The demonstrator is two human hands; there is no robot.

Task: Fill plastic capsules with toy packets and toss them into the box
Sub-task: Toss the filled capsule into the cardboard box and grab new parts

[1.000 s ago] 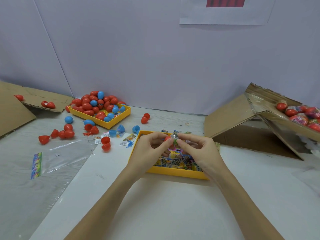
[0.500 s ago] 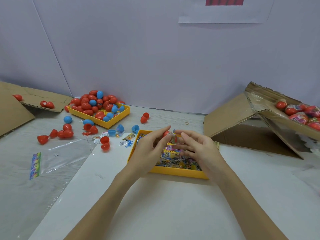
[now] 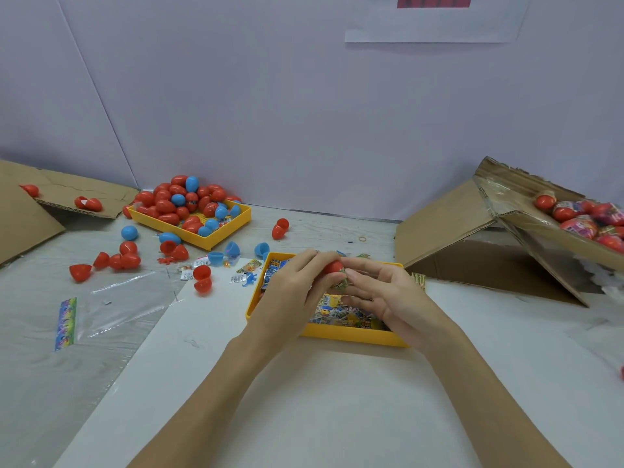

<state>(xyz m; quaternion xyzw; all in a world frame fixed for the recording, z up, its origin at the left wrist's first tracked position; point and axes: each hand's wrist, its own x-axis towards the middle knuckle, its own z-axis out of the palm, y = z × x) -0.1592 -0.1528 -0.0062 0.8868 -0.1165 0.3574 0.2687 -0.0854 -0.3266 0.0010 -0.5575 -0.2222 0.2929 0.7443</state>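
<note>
My left hand [image 3: 292, 292] grips a red capsule [image 3: 333, 266] above the near yellow tray [image 3: 354, 336] of toy packets. A green toy packet [image 3: 341, 282] sticks out under the capsule. My right hand [image 3: 388, 298] meets it from the right, its fingers fairly straight and pressing against the packet and capsule. The cardboard box [image 3: 526, 228] with filled red capsules [image 3: 586, 221] stands at the right.
A second yellow tray [image 3: 206, 240] heaped with red and blue capsules sits at the back left. Loose capsule halves [image 3: 202, 279] and small toys lie between the trays. A clear plastic bag [image 3: 111, 305] lies left, and flat cardboard [image 3: 23, 214] lies at the far left.
Both hands have closed together over the tray. The right hand went from pinching the packet to pressing it with straighter fingers into the red capsule held by the left hand.
</note>
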